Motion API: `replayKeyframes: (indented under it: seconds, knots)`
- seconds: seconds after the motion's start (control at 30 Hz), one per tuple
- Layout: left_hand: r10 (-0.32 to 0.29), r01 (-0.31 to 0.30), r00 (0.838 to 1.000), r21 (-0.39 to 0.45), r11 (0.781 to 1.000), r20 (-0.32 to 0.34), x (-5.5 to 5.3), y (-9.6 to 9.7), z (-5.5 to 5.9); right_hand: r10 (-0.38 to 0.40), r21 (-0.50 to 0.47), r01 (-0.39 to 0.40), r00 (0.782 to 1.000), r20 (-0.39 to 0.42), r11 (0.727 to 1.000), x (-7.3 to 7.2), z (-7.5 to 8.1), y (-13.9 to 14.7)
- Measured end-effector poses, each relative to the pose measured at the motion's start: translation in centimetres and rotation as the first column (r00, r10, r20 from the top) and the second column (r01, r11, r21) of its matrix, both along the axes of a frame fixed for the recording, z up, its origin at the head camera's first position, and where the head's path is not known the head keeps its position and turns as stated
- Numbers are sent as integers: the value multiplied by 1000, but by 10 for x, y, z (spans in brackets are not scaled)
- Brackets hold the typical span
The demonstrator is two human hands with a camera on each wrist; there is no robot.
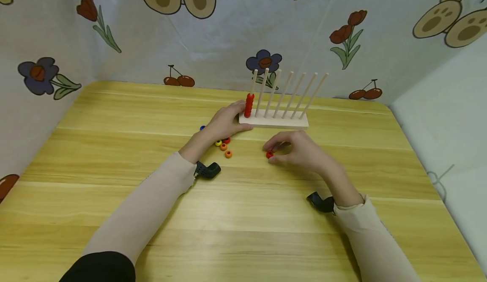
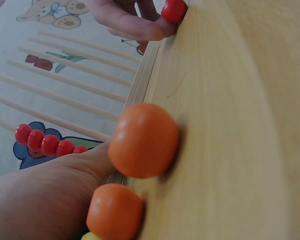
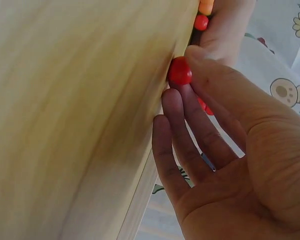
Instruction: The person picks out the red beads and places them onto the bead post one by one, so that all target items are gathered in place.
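Observation:
A wooden rack with a row of upright pegs on a flat base [image 1: 279, 122] stands toward the back of the table. Its leftmost peg carries a stack of red beads [image 1: 249, 105], also visible in the left wrist view. My left hand [image 1: 224, 121] grips the base's left end, thumb in front and fingers behind. To the right and nearer, my right hand [image 1: 300, 151] pinches a red bead [image 3: 180, 71] between thumb and fingertips, low at the tabletop. Near my left wrist lie loose beads, including two orange ones [image 2: 144, 141], a yellow one [image 1: 218, 143] and a red one [image 1: 226, 140].
A blue bead [image 1: 202, 127] shows partly behind the left forearm. The wood-grain table [image 1: 236, 214] reaches back to a patterned cloth [image 1: 228, 41]. Black camera mounts [image 1: 208, 170] stick out from both wrists. A white cord [image 1: 441, 180] lies beyond the right edge.

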State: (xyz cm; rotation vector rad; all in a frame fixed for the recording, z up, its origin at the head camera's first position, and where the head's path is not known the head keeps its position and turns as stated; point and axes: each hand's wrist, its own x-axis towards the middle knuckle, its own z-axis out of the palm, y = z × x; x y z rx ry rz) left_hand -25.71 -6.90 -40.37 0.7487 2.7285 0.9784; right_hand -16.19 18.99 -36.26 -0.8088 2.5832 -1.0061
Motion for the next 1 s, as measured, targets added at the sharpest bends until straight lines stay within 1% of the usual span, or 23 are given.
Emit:
replayKeyframes:
  seconds: [0.3, 0.47, 0.57, 0.67, 0.83, 1.0]
  knots:
    - [3, -3, 1000, 2, 1000, 9, 1, -1, 0, -27, 3, 27, 1000, -4, 1000, 3, 0, -3]
    - [1, -1, 1000, 7, 1000, 2, 0, 0, 0, -51, -37, 50, 998, -29, 998, 2, 1, -2]
    - [-3, 3, 1000, 4, 1000, 1, 0, 0, 0, -72, -67, 68, 995, -64, 995, 1, 3, -2]
    - [-5, 5, 1000, 2, 1000, 1, 0, 1, 1, -98, -101, 87, 988, -116, 991, -1, 7, -1]
    - [-3, 3, 1000, 7, 1000, -3, 1, 1, 2, -144, -166, 112, 971, -192, 980, -6, 14, 0]
    - [-4, 4, 1000, 11, 1000, -1, 2, 1, 4, -190, -235, 135, 954, -230, 963, -13, 22, -4]
